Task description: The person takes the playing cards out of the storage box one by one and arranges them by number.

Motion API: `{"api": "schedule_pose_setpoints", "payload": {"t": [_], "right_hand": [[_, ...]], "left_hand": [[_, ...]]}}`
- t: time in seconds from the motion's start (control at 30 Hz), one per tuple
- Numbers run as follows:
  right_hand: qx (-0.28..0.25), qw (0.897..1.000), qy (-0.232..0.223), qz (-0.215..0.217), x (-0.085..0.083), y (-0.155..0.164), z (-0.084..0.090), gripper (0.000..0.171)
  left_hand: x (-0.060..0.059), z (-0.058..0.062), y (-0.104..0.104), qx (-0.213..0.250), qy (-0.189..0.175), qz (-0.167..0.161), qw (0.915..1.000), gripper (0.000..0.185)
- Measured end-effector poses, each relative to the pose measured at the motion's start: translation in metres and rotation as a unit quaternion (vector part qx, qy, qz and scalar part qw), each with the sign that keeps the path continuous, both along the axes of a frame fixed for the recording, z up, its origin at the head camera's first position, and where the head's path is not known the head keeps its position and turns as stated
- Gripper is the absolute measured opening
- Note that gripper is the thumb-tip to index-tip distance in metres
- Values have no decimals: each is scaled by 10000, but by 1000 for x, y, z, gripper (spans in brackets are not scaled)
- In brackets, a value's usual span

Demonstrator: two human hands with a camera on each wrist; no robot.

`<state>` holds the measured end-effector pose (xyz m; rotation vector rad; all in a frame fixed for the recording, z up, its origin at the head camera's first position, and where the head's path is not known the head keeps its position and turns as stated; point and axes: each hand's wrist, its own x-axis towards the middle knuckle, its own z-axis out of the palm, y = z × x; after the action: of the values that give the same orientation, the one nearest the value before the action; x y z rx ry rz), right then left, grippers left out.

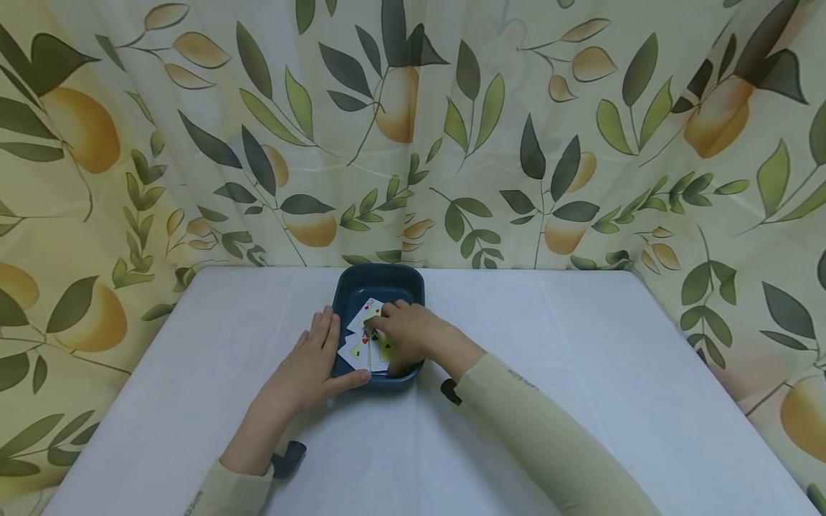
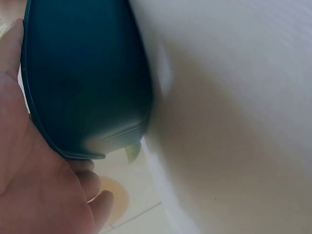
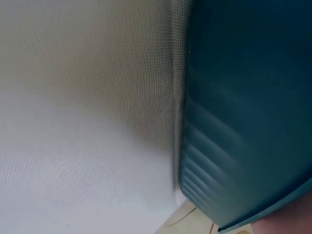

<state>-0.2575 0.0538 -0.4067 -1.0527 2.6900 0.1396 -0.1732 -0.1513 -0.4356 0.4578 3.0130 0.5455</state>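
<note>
A dark blue tray (image 1: 410,278) with rounded corners stands at the far side of the table. Inside it lie several overlapping playing cards (image 1: 355,350), with red and black suit marks showing. My left hand (image 1: 308,369) rests along the tray's left rim, its fingers straight and its thumb at the front edge. In the left wrist view that hand lies against the tray's wall (image 2: 87,73). My right hand (image 1: 413,333) reaches in over the right rim, fingers bent over the cards; whether it pinches one I cannot tell. Its palm hides part of the pile.
A white cloth (image 1: 548,337) covers the table. Behind it hangs a curtain (image 1: 464,143) patterned with leaves and fruit. Dark wrist bands (image 1: 288,459) show at both light sleeves. In the right wrist view the tray's ribbed side (image 3: 219,141) stands beside the cloth.
</note>
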Motion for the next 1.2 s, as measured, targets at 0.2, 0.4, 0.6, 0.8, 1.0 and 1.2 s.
{"api": "schedule_pose_setpoints", "payload": {"t": [0.2,0.4,0.6,0.8,1.0,1.2], "right_hand": [[-297,9995,-15,57,0,4,9,92],[-916,9958,-25,43,-5,17,31,91],[-1281,9917,-70,-109,-10,32,53,88],[-1271,9913,-41,-342,-14,47,61,89],[-1221,9913,-24,-500,-21,63,61,91],[-1191,9905,-55,-682,-28,80,56,90]], "left_hand": [[1,3,1,-12,-107,75,9999,115],[1,5,1,-38,-127,96,9999,116],[0,5,1,-48,-159,73,9998,119],[-1,5,1,-65,-181,116,9997,121],[-1,4,3,-91,-203,178,9996,122],[1,3,4,-104,-188,181,9996,123]]}}
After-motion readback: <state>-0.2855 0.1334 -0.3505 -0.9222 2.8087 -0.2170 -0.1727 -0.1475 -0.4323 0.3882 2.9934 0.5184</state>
